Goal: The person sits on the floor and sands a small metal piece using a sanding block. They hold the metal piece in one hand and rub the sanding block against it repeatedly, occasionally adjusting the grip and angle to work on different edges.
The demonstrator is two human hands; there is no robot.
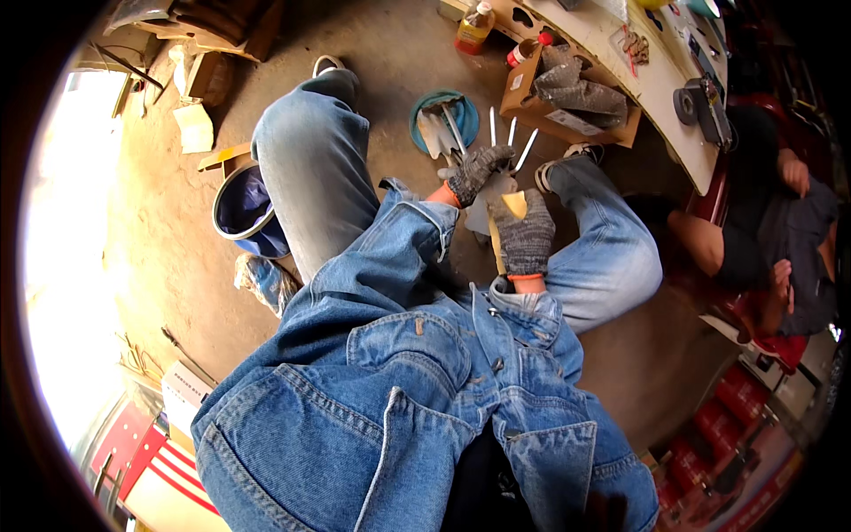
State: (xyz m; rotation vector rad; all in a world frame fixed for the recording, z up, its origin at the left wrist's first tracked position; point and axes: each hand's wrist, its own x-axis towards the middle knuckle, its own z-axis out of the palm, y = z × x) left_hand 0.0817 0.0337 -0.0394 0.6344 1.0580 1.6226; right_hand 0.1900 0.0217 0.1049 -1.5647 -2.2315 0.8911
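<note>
Both my hands wear grey knit gloves with orange cuffs. My left hand (480, 174) is closed around the near part of a metal piece with several white prongs (522, 151); its exact kind is hard to tell. In my right hand (526, 229) is a yellow object (514, 204), perhaps a sponge or cloth, against the piece's near end. A yellowish strip (496, 246) runs down beside that hand. Just beyond my left hand, a teal round basin (471, 120) on the floor holds greyish metal blades, one with a white rod.
A cardboard box (522, 93) with bubble wrap (578, 90) stands by the curved workbench (598, 33). Bottles (475, 30) stand near it. At left are a lined bucket (226, 213) and a plastic bag (266, 282). Another person (784, 246) sits at right.
</note>
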